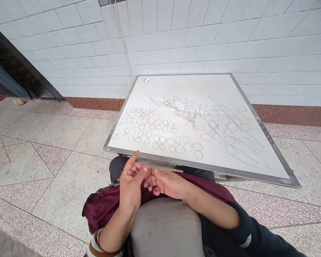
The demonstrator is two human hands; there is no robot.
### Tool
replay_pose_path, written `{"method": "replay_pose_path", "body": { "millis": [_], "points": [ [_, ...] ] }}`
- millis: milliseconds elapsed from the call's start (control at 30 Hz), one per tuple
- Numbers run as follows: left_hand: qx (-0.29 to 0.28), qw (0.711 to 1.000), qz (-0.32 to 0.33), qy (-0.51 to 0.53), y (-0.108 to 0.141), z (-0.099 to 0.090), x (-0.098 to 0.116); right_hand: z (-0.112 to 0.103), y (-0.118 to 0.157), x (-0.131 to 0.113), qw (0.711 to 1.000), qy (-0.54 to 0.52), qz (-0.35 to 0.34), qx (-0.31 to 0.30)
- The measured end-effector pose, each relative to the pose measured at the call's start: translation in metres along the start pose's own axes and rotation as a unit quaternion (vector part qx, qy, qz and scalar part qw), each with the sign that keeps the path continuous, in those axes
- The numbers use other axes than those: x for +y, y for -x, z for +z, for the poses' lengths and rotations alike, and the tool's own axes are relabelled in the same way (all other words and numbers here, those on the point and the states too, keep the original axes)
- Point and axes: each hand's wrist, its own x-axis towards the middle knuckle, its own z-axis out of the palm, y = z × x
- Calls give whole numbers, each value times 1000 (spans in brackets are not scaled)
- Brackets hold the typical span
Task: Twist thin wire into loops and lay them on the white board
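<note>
Both hands meet over my lap, just below the near edge of a white table. My left hand pinches a thin wire between thumb and fingertips, its index finger pointing up. Beside it, my right hand has thumb and fingers closed at the same wire, most of which the fingers hide. On the table's left half lie rows of small figure-eight wire loops. Looped wires with long loose tails are heaped across the middle and right.
A small red and white object sits at the table's far left corner. Behind stands a white tiled wall with a hanging cord. A dark doorway opens at the left, with a round object on the floor near it.
</note>
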Motion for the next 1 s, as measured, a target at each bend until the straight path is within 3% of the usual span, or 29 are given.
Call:
{"method": "replay_pose_path", "body": {
  "millis": [267, 500, 667, 833, 1000],
  "points": [
    [-7, 1000, -8, -11, 0, -3, -1, 4, 1, 2, 999, -50, 11, 3],
    [-16, 1000, -6, -23, 2, -1, 0, 2, 3, -2, 999, -34, 24, -14],
    [1, 999, 0, -35, 2, -4, 0, 2, 7, -5, 993, 109, -51, 7],
    [-7, 998, 17, -57, -2, -9, -2, 7, 8, -9, 953, 273, -100, 89],
    [-18, 997, 26, -75, -2, -10, -1, 14, 9, -8, 924, 332, -120, 147]
  ]
}}
